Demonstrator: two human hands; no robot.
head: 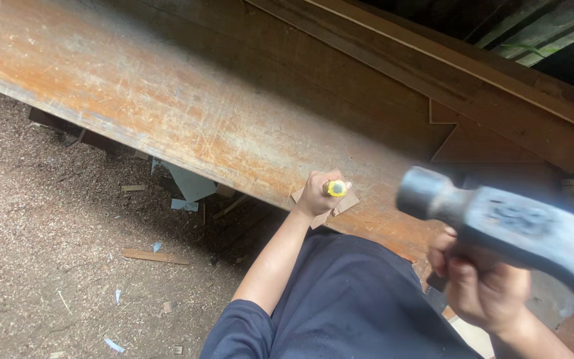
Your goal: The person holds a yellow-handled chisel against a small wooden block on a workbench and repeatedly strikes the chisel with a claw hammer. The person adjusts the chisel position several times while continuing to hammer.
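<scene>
Sawdust and wood scraps cover the ground (48, 252) beneath a long, worn wooden plank (187, 100) that runs slantwise across the view, with more boards (499, 100) stacked behind it. Nearest the camera, blurred, a steel hammer (506, 226) is raised, its handle clamped in the right hand (483, 286). Farther off, the left hand (317, 193) is closed around a yellow-capped chisel (335, 189), held upright on the plank's near edge. Under that fist lies a small flat wood piece (343, 205), touching the plank.
</scene>
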